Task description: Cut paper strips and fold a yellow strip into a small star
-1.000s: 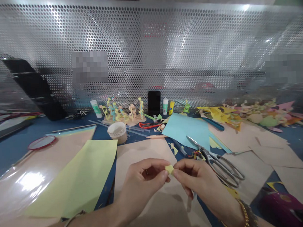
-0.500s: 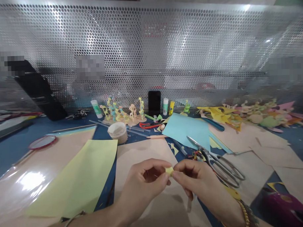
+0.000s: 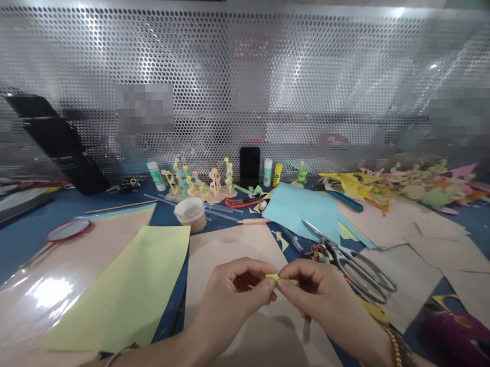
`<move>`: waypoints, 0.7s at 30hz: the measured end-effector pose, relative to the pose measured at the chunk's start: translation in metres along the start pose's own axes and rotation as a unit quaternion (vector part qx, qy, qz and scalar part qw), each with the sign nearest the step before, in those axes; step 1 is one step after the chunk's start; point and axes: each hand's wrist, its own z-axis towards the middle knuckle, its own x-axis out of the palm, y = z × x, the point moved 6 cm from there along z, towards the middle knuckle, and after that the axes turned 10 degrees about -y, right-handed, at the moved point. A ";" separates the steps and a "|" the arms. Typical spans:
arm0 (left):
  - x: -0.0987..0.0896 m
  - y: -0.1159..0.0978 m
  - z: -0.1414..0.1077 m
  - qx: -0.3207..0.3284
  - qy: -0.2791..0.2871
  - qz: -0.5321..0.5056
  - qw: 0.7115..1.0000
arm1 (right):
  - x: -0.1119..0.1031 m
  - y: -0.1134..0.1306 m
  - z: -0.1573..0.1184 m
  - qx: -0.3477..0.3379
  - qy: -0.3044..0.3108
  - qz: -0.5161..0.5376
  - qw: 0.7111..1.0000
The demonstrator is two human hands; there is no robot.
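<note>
Yellow paper, a small scrap (image 3: 272, 278), is pinched at its left by the thumb and forefinger of the left hand (image 3: 236, 291) and at its right by those of the right hand (image 3: 325, 293). It is held just above the near half of a pink sheet (image 3: 231, 248), with a pair of scissors (image 3: 360, 270) lying to the right and a larger yellow sheet (image 3: 124, 289) to the left.

Change noted: half a second ago a broader face of the scrap was shown; now only a low, narrow sliver is seen, and pale yellow is also glimpsed between the right fingers. This is judged to be a slight turn or fold made by the fingertips, with fine shaping still in hand. No change of grip is noted.

Orientation: the visible part is laid left to right, its long axis roughly level and dipping slightly toward the near right. Both ends are partly covered by fingers, so the full outline, and whether either end is pointed, cannot be told.
</note>
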 end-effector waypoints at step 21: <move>0.001 0.012 0.000 -0.069 -0.014 -0.054 0.996 | -0.001 -0.005 0.002 0.021 -0.016 0.014 1.000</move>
